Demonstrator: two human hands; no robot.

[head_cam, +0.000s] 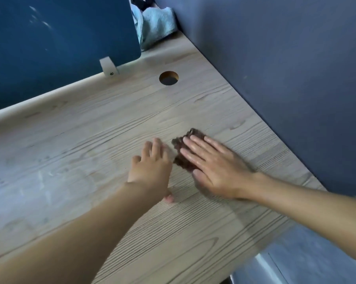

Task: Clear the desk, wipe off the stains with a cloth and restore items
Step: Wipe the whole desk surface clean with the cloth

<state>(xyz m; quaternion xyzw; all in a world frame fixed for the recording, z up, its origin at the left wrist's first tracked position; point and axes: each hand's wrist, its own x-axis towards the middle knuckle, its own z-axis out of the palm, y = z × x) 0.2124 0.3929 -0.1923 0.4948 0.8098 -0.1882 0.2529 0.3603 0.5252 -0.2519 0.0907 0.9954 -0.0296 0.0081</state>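
Beneath your flat right hand (218,171) lies one brown cloth (182,161), your left hand (152,167) open beside it; beyond both, one cable hole (168,78), one pale-blue towel (156,23).

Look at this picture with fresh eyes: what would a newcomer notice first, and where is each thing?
Two bare hands in the middle of the pale wooden desk draw the eye: the right hand presses flat on a crumpled brown cloth, the left hand lies open beside it. Behind them a round cable hole pierces the desktop, and a light blue towel is bunched in the far corner by the dark blue panel.
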